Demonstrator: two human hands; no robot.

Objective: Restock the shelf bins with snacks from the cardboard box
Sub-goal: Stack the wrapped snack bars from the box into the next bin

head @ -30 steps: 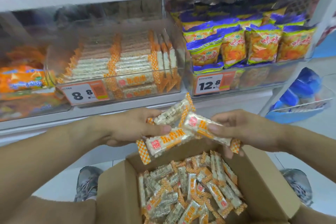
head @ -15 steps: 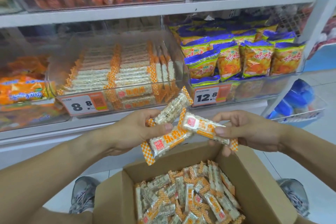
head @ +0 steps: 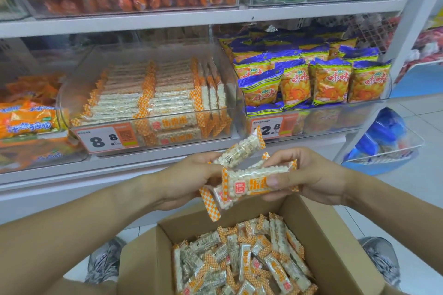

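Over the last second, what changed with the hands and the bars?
The right hand has brought its snack bar leftward, on top of the bars gripped by the left hand; the hands have closed together. Both hands still hold their bars above the cardboard box. The 8.8 bin looks unchanged.

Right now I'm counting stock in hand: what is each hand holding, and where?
Both hands hold rice-bar packets. The left hand grips a few at their left ends; the right hand pinches the front packet's right half, thumb on its face.
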